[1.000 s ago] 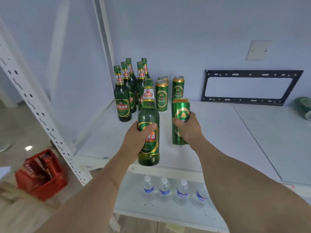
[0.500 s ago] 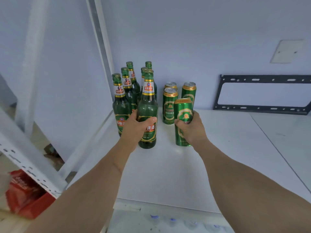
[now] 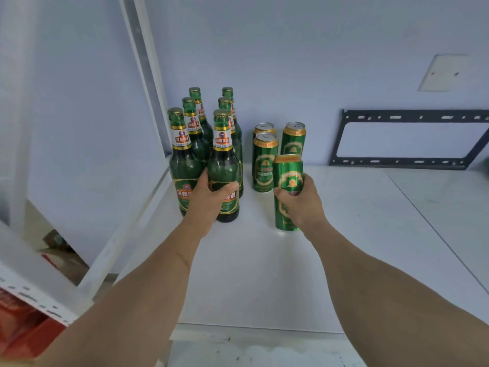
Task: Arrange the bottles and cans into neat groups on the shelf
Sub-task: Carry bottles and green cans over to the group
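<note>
Bottles [image 3: 201,133] of green glass stand in a close group at the back left of the white shelf [image 3: 264,274], near the wall. They make two rows going back. Each one has a gold cap and a white and red band on its neck.

The left hand [image 3: 209,197] grips the front bottle [image 3: 224,168] of the right row around its lower body, with the thumb across the label. This bottle stands upright, just beside the front bottle of the left row [image 3: 182,165]. Its bottom looks down on the shelf, but the hand hides part of it.

Three green cans [image 3: 275,152] with gold tops stand just to the right of the bottles, close together.

The right hand [image 3: 300,201] grips a fourth can [image 3: 287,178] around its middle. This can is upright, in front of the three cans and a little to the right. I cannot tell if its bottom touches the shelf.

A black metal frame [image 3: 407,162] leans against the wall on the right. Something red [image 3: 23,337] sits low down on the left, below the shelf.
</note>
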